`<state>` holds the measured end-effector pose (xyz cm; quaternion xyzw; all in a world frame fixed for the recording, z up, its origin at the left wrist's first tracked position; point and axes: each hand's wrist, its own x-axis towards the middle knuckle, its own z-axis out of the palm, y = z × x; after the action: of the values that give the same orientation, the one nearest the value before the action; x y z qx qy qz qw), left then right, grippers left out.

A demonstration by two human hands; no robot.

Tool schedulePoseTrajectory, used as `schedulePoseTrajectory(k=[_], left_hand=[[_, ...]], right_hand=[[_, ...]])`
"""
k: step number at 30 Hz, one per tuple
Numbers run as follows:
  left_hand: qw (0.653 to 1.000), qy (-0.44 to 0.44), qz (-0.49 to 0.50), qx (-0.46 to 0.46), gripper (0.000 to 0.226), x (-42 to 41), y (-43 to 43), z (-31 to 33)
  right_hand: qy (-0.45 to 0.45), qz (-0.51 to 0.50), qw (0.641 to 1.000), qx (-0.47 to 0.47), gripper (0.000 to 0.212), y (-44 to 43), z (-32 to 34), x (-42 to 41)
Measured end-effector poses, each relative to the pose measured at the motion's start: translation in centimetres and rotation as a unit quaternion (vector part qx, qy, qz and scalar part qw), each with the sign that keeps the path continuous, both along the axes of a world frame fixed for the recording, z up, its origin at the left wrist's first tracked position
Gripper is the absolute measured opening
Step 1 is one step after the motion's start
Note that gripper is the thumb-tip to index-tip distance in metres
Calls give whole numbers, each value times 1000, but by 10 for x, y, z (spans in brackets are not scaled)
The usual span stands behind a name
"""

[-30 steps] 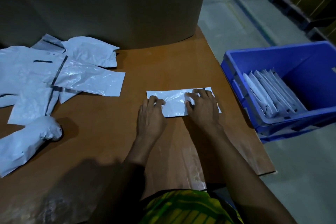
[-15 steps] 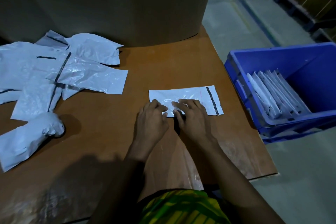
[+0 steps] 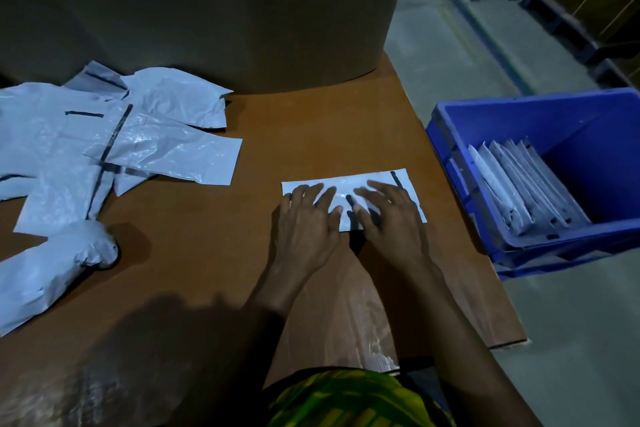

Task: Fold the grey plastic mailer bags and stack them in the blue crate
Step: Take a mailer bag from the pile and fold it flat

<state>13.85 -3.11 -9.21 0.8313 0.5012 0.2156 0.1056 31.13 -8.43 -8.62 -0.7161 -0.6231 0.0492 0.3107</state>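
Note:
A folded grey mailer bag (image 3: 346, 185) lies flat on the brown table (image 3: 311, 128), a dark strip near its right end. My left hand (image 3: 306, 218) presses its left half with fingers spread and straight. My right hand (image 3: 384, 215) presses its right half the same way. A loose pile of unfolded grey mailer bags (image 3: 104, 149) lies at the table's left. The blue crate (image 3: 526, 260) stands on the floor to the right, with several folded bags (image 3: 519, 191) standing on edge inside it.
A big brown cardboard drum (image 3: 207, 10) stands at the back of the table. A bulging grey bag (image 3: 52, 267) lies at the front left. The table's right edge (image 3: 460, 253) runs close beside the crate. Shelving and pallets line the far right.
Both hands slid up from the bag's near edge onto its top and flattened out, fingers spread. The bag stayed in place.

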Motion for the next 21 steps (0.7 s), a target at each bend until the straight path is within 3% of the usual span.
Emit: schedulePoseTrajectory(k=[2, 6, 10, 21], left_hand=[[999, 39, -24, -25, 60, 6, 5, -15], [997, 74, -33, -10, 64, 11, 5, -38], [996, 80, -28, -6, 62, 11, 5, -41], [994, 110, -15, -26, 61, 16, 8, -38]], right_hand=[[-20, -8, 999, -39, 39, 8, -8, 11], [-86, 36, 986, -136, 59, 13, -26, 28], [-155, 30, 979, -131, 61, 10, -30, 23], [-114, -3, 977, -180, 62, 18, -32, 23]])
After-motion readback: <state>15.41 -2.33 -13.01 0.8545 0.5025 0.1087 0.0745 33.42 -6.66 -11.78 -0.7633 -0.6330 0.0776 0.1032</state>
